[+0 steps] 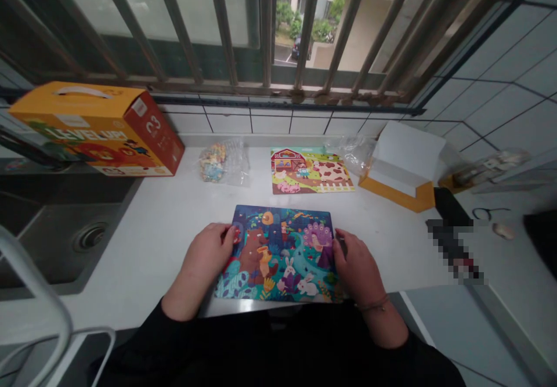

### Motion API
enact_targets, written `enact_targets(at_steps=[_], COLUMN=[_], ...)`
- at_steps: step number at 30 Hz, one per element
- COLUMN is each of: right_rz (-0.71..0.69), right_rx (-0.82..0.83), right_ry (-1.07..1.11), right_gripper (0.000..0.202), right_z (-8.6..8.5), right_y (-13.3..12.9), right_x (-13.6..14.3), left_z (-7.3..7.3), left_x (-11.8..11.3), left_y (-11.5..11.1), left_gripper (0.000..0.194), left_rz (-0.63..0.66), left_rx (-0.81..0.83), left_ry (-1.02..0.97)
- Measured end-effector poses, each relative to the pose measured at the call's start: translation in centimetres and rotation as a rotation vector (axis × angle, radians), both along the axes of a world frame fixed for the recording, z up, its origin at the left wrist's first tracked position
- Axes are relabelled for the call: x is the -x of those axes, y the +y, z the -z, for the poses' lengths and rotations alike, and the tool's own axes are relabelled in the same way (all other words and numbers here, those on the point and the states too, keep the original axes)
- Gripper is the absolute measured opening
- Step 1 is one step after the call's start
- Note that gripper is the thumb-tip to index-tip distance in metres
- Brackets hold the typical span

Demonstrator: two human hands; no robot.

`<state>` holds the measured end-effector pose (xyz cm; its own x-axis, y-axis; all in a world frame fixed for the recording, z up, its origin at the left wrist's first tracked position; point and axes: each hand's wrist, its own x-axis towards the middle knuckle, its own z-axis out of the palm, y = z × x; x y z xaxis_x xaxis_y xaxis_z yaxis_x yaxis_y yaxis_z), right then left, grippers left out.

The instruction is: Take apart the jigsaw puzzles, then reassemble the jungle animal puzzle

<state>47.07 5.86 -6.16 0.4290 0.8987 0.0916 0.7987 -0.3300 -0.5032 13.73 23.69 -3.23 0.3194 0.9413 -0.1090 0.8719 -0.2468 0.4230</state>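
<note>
A forest-animal jigsaw puzzle [282, 253], dark blue with a bear, white rabbits and a peacock, is in front of me at the counter's near edge. My left hand [209, 256] grips its left edge, thumb on top near the upper corner. On the opposite side my right hand [359, 265] holds the right edge, fingers curled and partly hidden. Whether the puzzle rests fully on the counter or is slightly raised, I cannot tell. Beyond it lies a farm puzzle [311, 170] with a red barn and a spotted cow.
A clear bag of puzzle pieces [221, 162] lies behind on the white counter [161, 230]. An orange carton [100, 129] stands beside the sink [56, 230] at left. An open white-and-orange box [402, 166] and crumpled clear plastic [354, 152] are back right, below the barred window.
</note>
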Motion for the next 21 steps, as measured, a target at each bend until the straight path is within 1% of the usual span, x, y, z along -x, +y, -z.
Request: enact_targets(at_steps=[3, 5, 9, 11, 13, 15, 17, 18, 21], right_rz=[0.096, 0.156, 0.212, 0.234, 0.247, 0.232, 0.178, 0.144, 0.073], right_rx=[0.016, 0.011, -0.062, -0.089, -0.108, -0.120, -0.108, -0.088, -0.011], right_ry=[0.158, 0.300, 0.608, 0.693, 0.744, 0.806, 0.893, 0.932, 0.984], right_gripper=[0.047, 0.048, 0.056, 0.061, 0.063, 0.061, 0.055, 0.053, 0.052], right_z=[-0.1, 0.2, 1.2, 1.4, 1.2, 0.8, 0.3, 0.0, -0.4], right_y=[0.7, 1.0, 2.0, 2.7, 3.7, 4.5, 5.3, 5.5, 6.2], right_x=[-1.1, -2.1, -4.0, -4.5, -4.4, -4.1, -3.6, -3.4, -2.9], left_z=[0.1, 0.2, 1.1, 1.5, 1.8, 1.8, 1.7, 1.6, 1.4], left_x=[-0.6, -0.6, -0.4, -0.6, -1.0, -1.5, -2.0, -2.3, -3.0], left_y=[0.1, 0.1, 0.5, 1.0, 1.6, 2.2, 2.7, 2.9, 3.3], left_gripper=[0.044, 0.041, 0.041, 0.047, 0.060, 0.071, 0.077, 0.076, 0.062], left_rz=[-0.055, -0.094, -0.179, -0.264, -0.350, -0.386, -0.358, -0.324, -0.202], left_rx=[0.087, 0.143, 0.247, 0.310, 0.390, 0.459, 0.526, 0.561, 0.628], left_ry=[-0.095, -0.178, -0.447, -0.595, -0.700, -0.760, -0.793, -0.798, -0.753])
